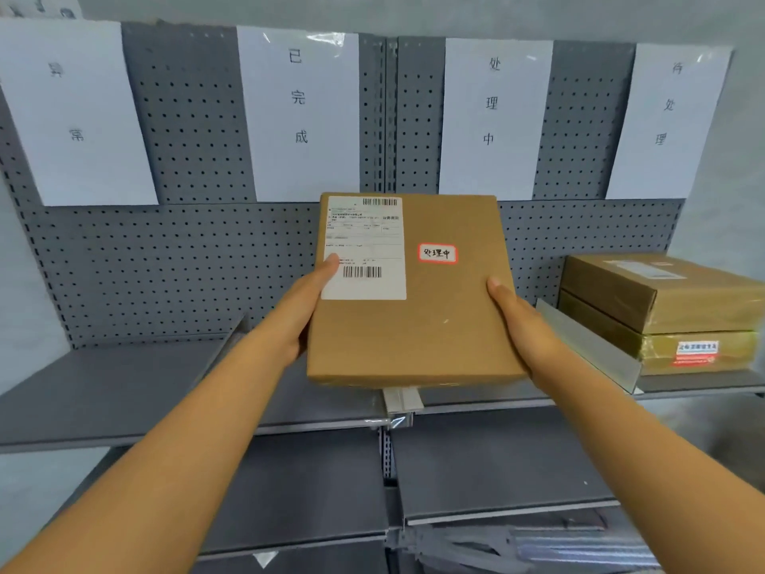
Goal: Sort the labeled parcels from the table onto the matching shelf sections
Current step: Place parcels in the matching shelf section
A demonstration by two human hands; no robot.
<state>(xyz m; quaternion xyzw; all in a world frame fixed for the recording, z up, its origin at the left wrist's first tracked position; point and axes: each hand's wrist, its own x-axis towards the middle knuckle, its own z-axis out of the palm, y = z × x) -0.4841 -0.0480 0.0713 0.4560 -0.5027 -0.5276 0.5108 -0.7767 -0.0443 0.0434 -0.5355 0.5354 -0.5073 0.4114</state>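
Holding the flat cardboard parcel (414,308) by its two side edges, the left hand (302,316) and the right hand (521,321) each gripped it, thumb on top and the other fingers hidden underneath. The parcel was in the air at the centre of the view, above the front edge of the shelf (116,391), its face tilted toward the camera. On its face a shipping label (364,248) lay at 10 o'clock, and a small red-bordered sticker (437,253) marked 处理中 sat a little above the middle.

To do this step well, I judge that the parcel should go toward 1 o'clock, under the paper sign (494,118) with the same three characters, and be lowered flat to the left of the metal divider (588,341), without knocking it. Both grips should stay firm until the parcel lies on the shelf.

Farther away, at 3 o'clock, two stacked boxes (662,312) lay beyond that divider, partly cut off by the frame edge. Whether the parcel's far edge touched the pegboard (186,263) could not be told. The small print on the label was too blurred to read.
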